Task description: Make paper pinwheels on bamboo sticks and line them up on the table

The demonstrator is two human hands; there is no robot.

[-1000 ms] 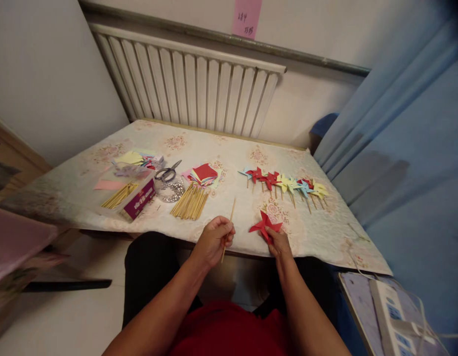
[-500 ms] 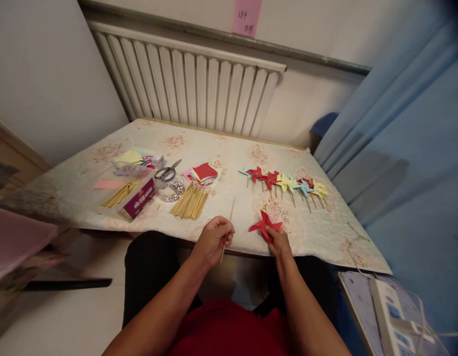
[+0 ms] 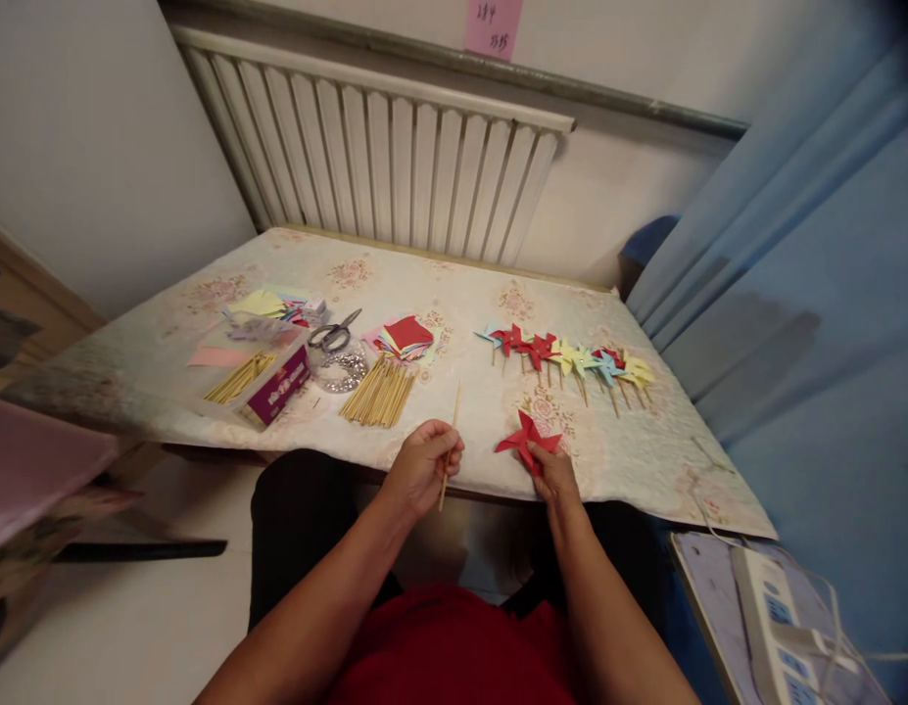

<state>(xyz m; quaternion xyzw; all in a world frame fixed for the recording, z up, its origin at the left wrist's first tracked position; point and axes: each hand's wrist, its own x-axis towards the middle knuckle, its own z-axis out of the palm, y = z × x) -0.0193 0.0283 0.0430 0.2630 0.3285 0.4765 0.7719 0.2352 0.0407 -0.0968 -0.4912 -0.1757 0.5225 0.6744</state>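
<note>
My left hand is closed around a thin wooden stick, which stands nearly upright and pokes out above and below the fingers. In my right hand a red paper pinwheel is pinched between thumb and fingers, its blades spread toward the table. The stick and the pinwheel are apart. Left of my left hand lies a bundle of sticks, with a stack of coloured paper squares just behind it. Beyond my right hand, a row of finished-looking pinwheels on sticks in red, yellow and blue rests on the cloth.
A purple-sided plastic box holds more sticks. Beside it sit a round tub of small shiny pieces and scissors. A floral cloth covers the table. A power strip lies at the lower right, near a blue curtain.
Both hands keep their holds. The stick has tilted slightly more upright in my left hand; otherwise the view has only shifted a little.
</note>
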